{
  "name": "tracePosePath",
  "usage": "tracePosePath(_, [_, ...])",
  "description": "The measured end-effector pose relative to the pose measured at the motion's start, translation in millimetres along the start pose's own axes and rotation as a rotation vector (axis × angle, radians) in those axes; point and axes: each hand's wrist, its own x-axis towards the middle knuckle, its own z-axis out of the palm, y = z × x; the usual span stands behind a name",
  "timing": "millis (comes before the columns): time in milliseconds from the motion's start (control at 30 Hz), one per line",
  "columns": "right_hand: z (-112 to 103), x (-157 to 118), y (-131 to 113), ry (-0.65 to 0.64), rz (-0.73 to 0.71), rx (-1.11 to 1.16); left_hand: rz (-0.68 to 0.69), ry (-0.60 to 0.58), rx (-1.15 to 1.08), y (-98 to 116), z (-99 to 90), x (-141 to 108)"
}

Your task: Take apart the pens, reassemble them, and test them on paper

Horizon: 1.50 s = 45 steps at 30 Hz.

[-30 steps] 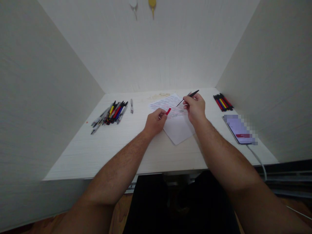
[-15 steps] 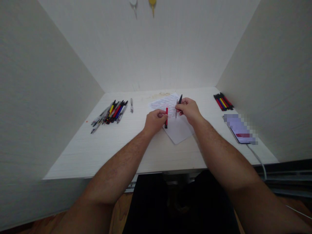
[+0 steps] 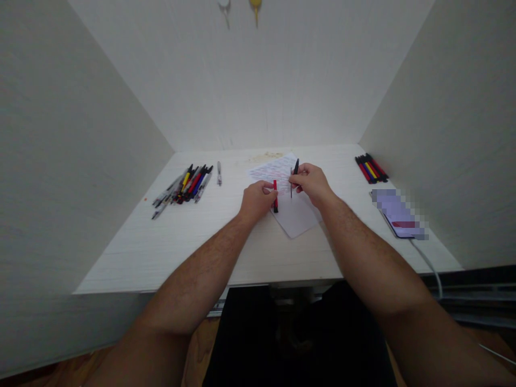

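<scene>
My left hand (image 3: 258, 200) is closed on a red pen barrel (image 3: 275, 188) with a black lower end, held upright over the paper. To its right, my right hand (image 3: 311, 183) pinches a black pen part (image 3: 296, 165) and a thin dark refill (image 3: 291, 189) that points down. A gap separates the two hands' items. Under both hands lies a white sheet (image 3: 294, 217), and behind it is a sheet covered in scribbles (image 3: 268, 171).
A heap of pens (image 3: 187, 185) lies on the left of the white table (image 3: 169, 252), with a single clear pen (image 3: 219, 173) beside it. At the right are a row of pens (image 3: 371, 169) and a phone (image 3: 397, 215) with a cable. Walls enclose three sides.
The black part and the refill in my right hand have shifted slightly and stand a little more upright. My left hand keeps its hold on the red barrel. The view has moved slightly.
</scene>
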Motion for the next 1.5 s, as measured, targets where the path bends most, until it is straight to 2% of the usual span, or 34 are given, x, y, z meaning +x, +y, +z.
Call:
tracePosePath(100, [-0.4, 0.0, 0.5, 0.000, -0.009, 0.001, -0.030, 0.000, -0.118, 0.4, 1.2, 1.7])
tracePosePath(167, [-0.6, 0.3, 0.9, 0.000, -0.016, 0.002, -0.077, -0.026, -0.274, 2.1, 1.4, 2.5])
tracePosePath(267, [-0.4, 0.8, 1.4, 0.002, -0.020, -0.011, -0.203, -0.130, -0.551, 5.7, -1.3, 2.0])
tracePosePath(333, [-0.1, 1.1, 1.6, 0.001, -0.021, -0.016, -0.297, -0.205, -0.660, 7.7, -4.9, 0.6])
tracePosePath(433, [0.3, 1.4, 1.9, -0.001, -0.018, -0.020, -0.393, -0.319, -0.651, 8.8, -10.0, -1.7])
tracePosePath(533, [0.6, 1.4, 1.8, 0.005, -0.013, -0.025, -0.405, -0.410, -0.581, 7.4, -11.4, -2.5])
tracePosePath(733, [0.1, 0.9, 1.2, 0.013, -0.008, -0.014, -0.356, -0.436, -0.486, 5.4, -13.0, -1.3])
tracePosePath(800, [0.1, 0.9, 1.2, 0.015, -0.008, -0.020, -0.322, -0.406, -0.438, 5.9, -14.2, -1.1])
tracePosePath(867, [0.2, 1.1, 1.3, 0.016, -0.009, -0.022, -0.257, -0.299, -0.311, 6.0, -14.3, -0.9])
tracePosePath(967, [0.6, 1.1, 1.4, 0.011, -0.008, -0.016, -0.066, -0.075, 0.028, 4.5, -12.1, 0.0])
tracePosePath(1067, [1.0, 0.9, 1.5, 0.006, -0.005, -0.027, 0.081, -0.007, 0.239, 2.6, -9.2, 0.7])
tracePosePath(1267, [3.4, 0.1, 2.5, -0.013, -0.007, -0.008, 0.141, 0.032, 0.229, 4.6, -7.8, -1.9])
tracePosePath(1500, [10.1, -4.0, 3.4, -0.044, -0.025, 0.151, 0.183, -0.140, -0.011, 13.5, -0.9, -11.5])
